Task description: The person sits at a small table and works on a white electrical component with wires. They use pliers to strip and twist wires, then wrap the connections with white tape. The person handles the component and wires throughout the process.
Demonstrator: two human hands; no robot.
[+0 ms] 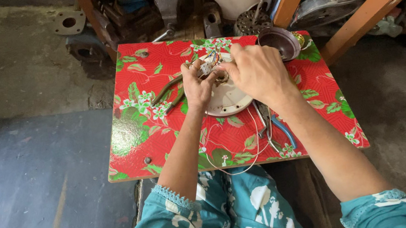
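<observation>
White round motor housing | coloured wires on top | both hands grip

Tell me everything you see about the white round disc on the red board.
The disc is off-white, round and shallow, plastic by its look, lying flat on the red flowered board. Coloured wires rise at its far edge. The left hand and right hand cover its upper part, pinching the wires. Green-handled pliers lie beside it.

Board: red floral board on the person's lap.
Left hand: pinching coloured wires above the white round housing.
Right hand: fingers on those wires.
Pliers: near the board's near edge.
</observation>
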